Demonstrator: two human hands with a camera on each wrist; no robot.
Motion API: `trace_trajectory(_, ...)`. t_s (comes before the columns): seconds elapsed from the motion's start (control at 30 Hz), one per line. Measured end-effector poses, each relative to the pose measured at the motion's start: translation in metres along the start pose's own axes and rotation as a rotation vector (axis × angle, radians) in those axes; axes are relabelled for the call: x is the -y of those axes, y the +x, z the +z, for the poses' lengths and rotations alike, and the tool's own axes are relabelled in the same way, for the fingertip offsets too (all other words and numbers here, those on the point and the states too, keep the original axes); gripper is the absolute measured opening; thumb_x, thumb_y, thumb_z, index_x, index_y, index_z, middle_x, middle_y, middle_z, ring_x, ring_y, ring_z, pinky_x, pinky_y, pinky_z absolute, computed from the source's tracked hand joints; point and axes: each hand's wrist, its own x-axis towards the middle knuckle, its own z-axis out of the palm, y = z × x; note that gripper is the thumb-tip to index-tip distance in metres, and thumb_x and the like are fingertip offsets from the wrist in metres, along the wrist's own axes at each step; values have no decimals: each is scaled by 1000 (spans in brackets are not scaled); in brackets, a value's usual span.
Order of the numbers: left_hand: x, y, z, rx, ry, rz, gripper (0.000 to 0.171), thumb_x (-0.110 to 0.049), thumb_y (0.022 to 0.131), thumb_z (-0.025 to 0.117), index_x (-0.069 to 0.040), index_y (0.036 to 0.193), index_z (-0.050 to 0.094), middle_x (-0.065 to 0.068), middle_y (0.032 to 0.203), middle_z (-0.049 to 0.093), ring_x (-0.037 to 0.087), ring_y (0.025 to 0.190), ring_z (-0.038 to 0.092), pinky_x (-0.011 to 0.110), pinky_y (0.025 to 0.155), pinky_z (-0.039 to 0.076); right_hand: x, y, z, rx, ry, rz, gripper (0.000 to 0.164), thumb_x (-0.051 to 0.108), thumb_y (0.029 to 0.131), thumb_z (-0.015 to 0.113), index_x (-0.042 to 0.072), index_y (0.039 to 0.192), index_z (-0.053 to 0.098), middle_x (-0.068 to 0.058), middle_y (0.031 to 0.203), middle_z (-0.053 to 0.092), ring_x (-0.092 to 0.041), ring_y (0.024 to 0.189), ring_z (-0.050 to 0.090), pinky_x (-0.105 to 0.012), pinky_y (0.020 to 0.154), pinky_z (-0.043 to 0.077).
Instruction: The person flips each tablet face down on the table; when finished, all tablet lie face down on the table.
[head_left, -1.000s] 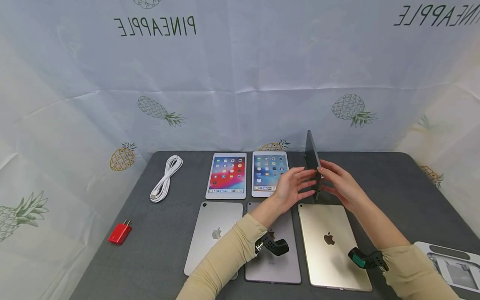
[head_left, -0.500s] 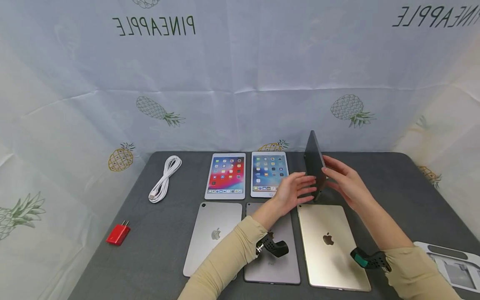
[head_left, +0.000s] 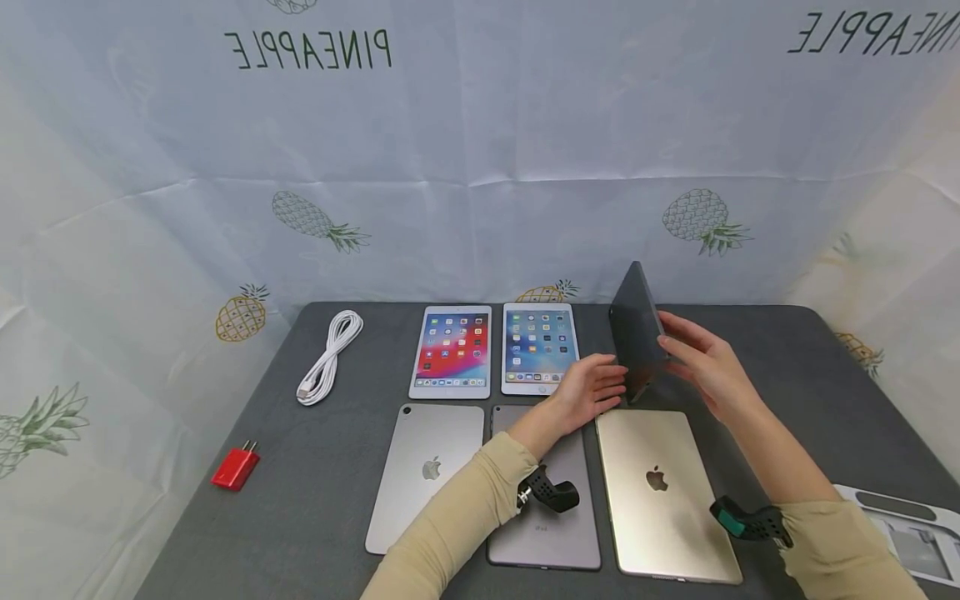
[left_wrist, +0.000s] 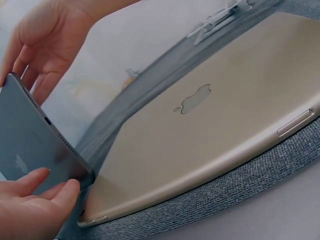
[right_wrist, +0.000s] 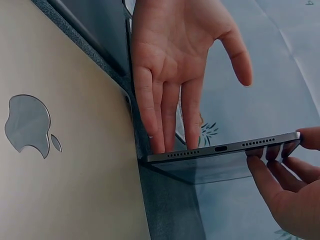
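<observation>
A dark grey tablet (head_left: 634,329) stands on one long edge behind the gold tablet (head_left: 645,442), leaning to the right. My right hand (head_left: 705,362) pinches its raised edge between thumb and fingers, as the left wrist view also shows on the tablet's corner. My left hand (head_left: 585,390) is at the lower left of its back. Seen from the right wrist, the left hand's straight fingers (right_wrist: 170,115) meet the tablet's bottom edge, thumb spread away. Beside the gold tablet lies a space-grey tablet (head_left: 543,546), partly covered by my left forearm.
Two small white tablets with lit screens, one red (head_left: 452,350) and one blue (head_left: 538,342), lie at the back. A silver tablet (head_left: 420,483) is at front left. Further left are a coiled white cable (head_left: 330,358) and a red charger plug (head_left: 236,468). A white stand (head_left: 907,525) sits at right.
The dark tablet has tipped further to the right, its upper edge moving with my right hand. My left hand has slid slightly down along its back.
</observation>
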Motion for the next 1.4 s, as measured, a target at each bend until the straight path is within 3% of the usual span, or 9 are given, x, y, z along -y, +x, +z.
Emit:
trace_trajectory(0.27,4,1,2,-17,-10,-24,66,-34,93,48,10,141,42,20,143,43,35,134,39,42,114,29,-8,-5,-13,-24,185,-8,63,28,98,59,10,153,32,5,137,46,7,107,52,-11,80,50)
trace_trajectory(0.43,5,4,1,-14,1,-24,66,-35,92,49,10,140,43,20,142,43,35,133,40,42,113,30,-14,-5,-19,-12,296,-10,63,24,98,59,10,153,31,8,140,46,8,108,53,-12,81,50)
trace_trajectory(0.87,5,2,0,-15,-2,-17,65,-33,93,49,10,140,43,19,142,44,35,136,37,42,113,30,-33,-11,-31,30,516,-80,59,13,101,52,4,154,26,11,127,53,0,106,60,-18,81,53)
trace_trajectory(1.07,4,0,-1,-31,-3,-3,64,-31,92,49,11,140,43,19,142,44,34,135,37,41,113,31,-45,-13,-35,47,631,-79,44,7,102,49,11,146,43,10,122,60,-5,102,63,-20,78,54)
trace_trajectory(1.13,4,-1,-2,-34,-3,1,64,-31,92,49,11,140,42,20,143,43,34,136,37,41,113,31,-47,-13,-36,41,635,-66,44,8,102,49,13,145,44,11,120,61,-5,102,63,-19,78,53)
trace_trajectory(1.23,4,-2,-3,-39,1,9,63,-30,93,48,11,140,42,20,144,43,34,136,36,41,113,31,-50,-12,-36,19,582,-30,53,10,102,49,8,152,31,14,120,58,-2,101,62,-18,78,52)
trace_trajectory(1.4,3,-5,-4,-48,1,30,63,-30,94,47,11,141,40,21,146,41,35,137,34,42,114,29,-59,-8,-37,-27,360,47,62,17,104,47,-3,153,15,14,124,50,8,101,56,-11,80,48)
